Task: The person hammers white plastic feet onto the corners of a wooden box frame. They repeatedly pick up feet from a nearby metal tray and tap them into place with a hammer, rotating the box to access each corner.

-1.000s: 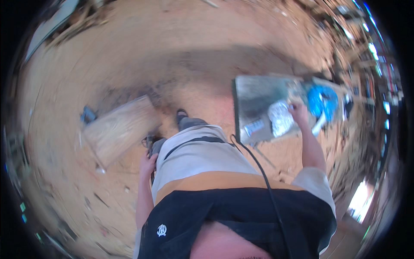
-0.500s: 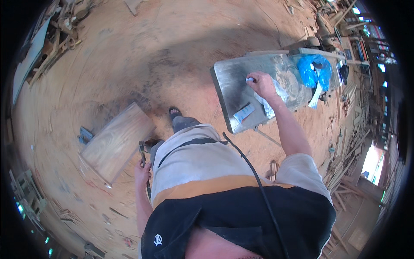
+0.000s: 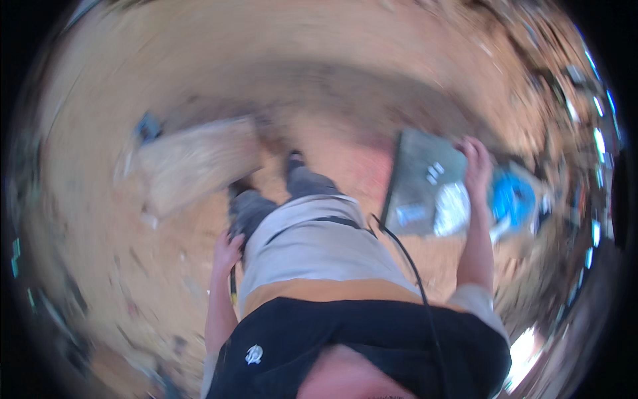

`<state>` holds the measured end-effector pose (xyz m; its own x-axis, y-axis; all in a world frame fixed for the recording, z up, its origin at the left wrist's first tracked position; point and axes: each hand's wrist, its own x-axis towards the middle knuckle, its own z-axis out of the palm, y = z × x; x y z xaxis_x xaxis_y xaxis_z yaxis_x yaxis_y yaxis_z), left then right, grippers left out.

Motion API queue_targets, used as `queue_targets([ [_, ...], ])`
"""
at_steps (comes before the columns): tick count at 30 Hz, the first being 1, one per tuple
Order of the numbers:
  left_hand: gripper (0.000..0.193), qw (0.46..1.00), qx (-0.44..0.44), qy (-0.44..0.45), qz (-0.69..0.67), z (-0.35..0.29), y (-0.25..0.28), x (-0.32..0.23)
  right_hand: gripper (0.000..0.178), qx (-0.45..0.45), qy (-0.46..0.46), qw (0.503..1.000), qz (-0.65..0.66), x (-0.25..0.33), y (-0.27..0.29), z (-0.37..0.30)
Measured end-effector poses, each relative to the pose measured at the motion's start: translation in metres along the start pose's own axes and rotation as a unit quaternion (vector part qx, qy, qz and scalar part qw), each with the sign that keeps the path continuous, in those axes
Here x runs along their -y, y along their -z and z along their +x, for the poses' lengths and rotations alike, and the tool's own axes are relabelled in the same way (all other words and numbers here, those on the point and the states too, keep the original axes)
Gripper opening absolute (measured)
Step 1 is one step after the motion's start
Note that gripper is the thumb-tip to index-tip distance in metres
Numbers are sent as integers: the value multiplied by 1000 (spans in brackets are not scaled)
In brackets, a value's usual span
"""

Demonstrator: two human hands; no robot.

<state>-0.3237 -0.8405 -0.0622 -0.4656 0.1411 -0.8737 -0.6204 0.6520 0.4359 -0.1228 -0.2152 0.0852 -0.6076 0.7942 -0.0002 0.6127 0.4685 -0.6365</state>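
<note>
- The right hand (image 3: 476,166) was above the right part of the grey tabletop (image 3: 422,149), near its far edge. Its fingers were a little bent and seemed slightly spread, but blur covered the tips, so I could not tell if they held something or touched the surface.
- The left hand (image 3: 228,251) hung low beside the person's left leg. A dark narrow thing (image 3: 233,282) with a yellow part showed just below it. Most of this thing was hidden by the hand and forearm, so I could not tell if the fingers were around it.
- Three small white pieces (image 3: 434,173) lay on the tabletop, to the left of the right hand; their exact shape was too small to make out.
- A crumpled whitish bag (image 3: 450,209) lay nearer to the person, its right side partly behind the right forearm.
- A flat pale packet (image 3: 411,214) lay to the left of this bag, its surface smeared by blur.
- A blue bag (image 3: 515,199) was to the right of the right forearm; its contents could not be seen.
- On the ground at the left, a wooden board (image 3: 199,163) lay with blurred edges, and a small blue object (image 3: 147,128) of unclear kind was beside its far corner.
</note>
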Motion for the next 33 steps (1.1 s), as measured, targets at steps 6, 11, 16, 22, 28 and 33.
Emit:
queue_targets([
  [6, 26, 988, -54, 15, -141, -5, 18, 13, 20, 122, 82, 971, 190, 124, -142, 34],
  [11, 27, 972, -44, 27, -228, -9, 57, 21, 19, 293, 135, 910, 260, 266, -324, 23],
  [16, 32, 943, -36, 27, -329, 5, 114, 39, 22, 410, 135, 873, 227, 416, -511, -24],
  [22, 36, 906, -38, 22, -422, 37, 209, 67, 25, 511, 185, 820, 176, 526, -714, -66],
  [28, 38, 876, -48, -8, -480, 55, 267, 89, 22, 548, 237, 796, 100, 526, -800, -73],
  [33, 40, 854, -56, -6, -517, 71, 280, 93, 16, 565, 254, 778, 105, 525, -805, -71],
])
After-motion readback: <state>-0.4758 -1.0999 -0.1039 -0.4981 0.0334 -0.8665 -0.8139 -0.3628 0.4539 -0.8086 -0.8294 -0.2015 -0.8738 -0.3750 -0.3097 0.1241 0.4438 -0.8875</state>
